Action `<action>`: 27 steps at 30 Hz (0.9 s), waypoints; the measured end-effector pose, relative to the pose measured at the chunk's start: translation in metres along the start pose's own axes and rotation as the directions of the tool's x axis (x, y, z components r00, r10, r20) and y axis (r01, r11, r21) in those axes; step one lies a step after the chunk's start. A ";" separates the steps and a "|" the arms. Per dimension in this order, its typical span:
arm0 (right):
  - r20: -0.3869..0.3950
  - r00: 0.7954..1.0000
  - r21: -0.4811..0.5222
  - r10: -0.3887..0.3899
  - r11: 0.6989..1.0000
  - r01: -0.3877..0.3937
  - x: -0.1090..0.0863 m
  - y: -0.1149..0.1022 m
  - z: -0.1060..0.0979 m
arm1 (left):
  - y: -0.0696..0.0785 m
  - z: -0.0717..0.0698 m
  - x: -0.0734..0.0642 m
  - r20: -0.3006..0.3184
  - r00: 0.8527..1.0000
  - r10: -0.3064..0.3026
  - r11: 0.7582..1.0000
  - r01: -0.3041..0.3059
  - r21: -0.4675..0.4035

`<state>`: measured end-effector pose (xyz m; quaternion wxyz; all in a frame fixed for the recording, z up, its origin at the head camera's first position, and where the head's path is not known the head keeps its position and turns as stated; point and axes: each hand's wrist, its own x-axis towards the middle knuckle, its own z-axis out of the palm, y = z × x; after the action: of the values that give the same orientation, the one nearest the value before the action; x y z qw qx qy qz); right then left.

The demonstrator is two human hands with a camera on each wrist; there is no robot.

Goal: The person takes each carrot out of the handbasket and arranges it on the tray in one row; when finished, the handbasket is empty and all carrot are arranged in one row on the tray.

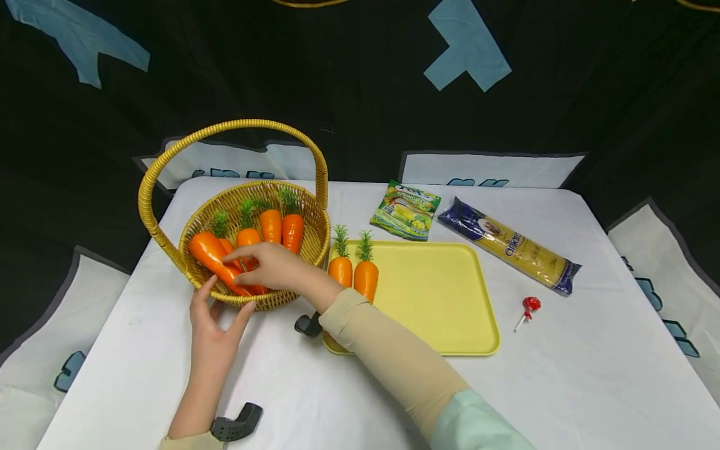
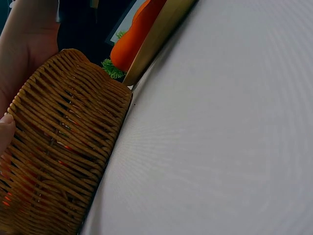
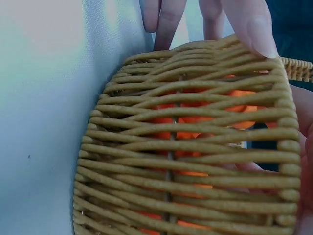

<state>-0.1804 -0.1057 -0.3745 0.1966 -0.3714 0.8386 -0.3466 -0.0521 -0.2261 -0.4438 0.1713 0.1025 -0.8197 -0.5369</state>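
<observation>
A yellow wicker basket (image 1: 323, 250) with a tall handle holds several orange carrots with green tops. My left hand (image 1: 216, 340) is at the basket's near side, thumb and fingers spread against its rim and wall. In the right wrist view, the left thumb (image 3: 263, 41) touches the woven rim. My right hand (image 1: 278, 267) reaches over the near rim into the basket. Its thumb and index finger lie apart among the carrots, beside a large carrot (image 1: 209, 251); whether they pinch one is hidden. Two more carrots (image 1: 366, 278) lie on a yellow tray (image 1: 433, 300).
Behind the tray lies a green packet (image 1: 406, 210). A long pasta pack (image 1: 509, 245) rests to its right, and a red lollipop (image 1: 530, 305) is right of the tray. White cloth (image 1: 619, 375) covers the table; a dark curtain (image 1: 360, 87) hangs behind.
</observation>
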 end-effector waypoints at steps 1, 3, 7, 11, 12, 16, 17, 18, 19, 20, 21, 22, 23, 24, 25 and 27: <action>0.005 1.000 -0.008 0.002 1.000 -0.002 0.001 0.000 0.001 | 0.000 0.000 0.000 0.000 1.000 -0.001 1.000 0.001 0.001; 0.015 1.000 -0.012 0.004 1.000 -0.003 0.002 -0.001 0.003 | 0.000 0.000 0.000 -0.001 1.000 -0.007 1.000 0.007 0.002; 0.030 1.000 -0.012 0.006 1.000 -0.006 0.005 -0.002 0.006 | 0.000 0.000 -0.001 -0.001 1.000 -0.020 1.000 0.020 0.019; 0.039 0.999 -0.027 -0.011 1.000 0.012 0.006 -0.004 0.009 | 0.000 0.000 0.000 -0.003 1.000 -0.019 1.000 0.019 0.026; 0.042 0.999 -0.035 -0.015 0.999 0.016 0.006 -0.005 0.010 | 0.001 0.000 0.000 -0.005 1.000 -0.016 1.000 0.016 0.024; 0.058 0.998 -0.104 -0.018 0.994 0.024 0.007 -0.009 0.012 | 0.001 0.000 0.000 -0.008 1.000 -0.015 1.000 0.015 0.020; 0.063 0.998 -0.124 -0.015 0.992 0.023 0.007 -0.010 0.013 | 0.001 0.000 0.000 -0.007 1.000 -0.016 1.000 0.016 0.018; 0.067 0.998 -0.144 -0.013 0.989 0.022 0.008 -0.011 0.013 | 0.001 0.000 0.000 -0.006 1.000 -0.021 1.000 0.021 0.017; 0.068 0.998 -0.165 -0.012 0.986 0.023 0.008 -0.013 0.014 | 0.001 0.000 -0.001 -0.006 1.000 -0.022 1.000 0.022 0.015; 0.069 0.998 -0.181 -0.008 0.983 0.021 0.009 -0.014 0.015 | 0.001 0.000 -0.001 -0.004 1.000 -0.023 1.000 0.023 0.013; 0.068 0.998 -0.196 -0.002 0.980 0.016 0.009 -0.015 0.016 | 0.001 -0.001 -0.001 -0.003 1.000 -0.024 1.000 0.024 0.013; 0.065 0.998 -0.208 0.003 0.978 0.011 0.009 -0.015 0.017 | 0.000 -0.001 -0.001 -0.003 1.000 -0.023 1.000 0.023 0.013; 0.060 0.998 -0.213 0.006 0.977 0.007 0.009 -0.015 0.018 | 0.000 -0.001 -0.001 -0.003 1.000 -0.023 1.000 0.023 0.013; 0.053 0.999 -0.217 0.009 0.976 0.003 0.010 -0.015 0.019 | 0.000 -0.001 -0.001 -0.001 1.000 -0.024 1.000 0.024 0.014; 0.046 0.999 -0.220 0.010 0.975 0.000 0.010 -0.015 0.020 | 0.000 -0.001 -0.001 -0.001 1.000 -0.025 1.000 0.025 0.016; 0.030 1.000 -0.225 0.007 0.974 0.000 0.010 -0.014 0.020 | 0.000 -0.001 0.000 0.002 1.000 -0.028 0.999 0.028 0.016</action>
<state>-0.1678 -0.1289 -0.3786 0.1668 -0.3950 0.8701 -0.2431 -0.0514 -0.2266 -0.4438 0.1620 0.1147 -0.8226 -0.5329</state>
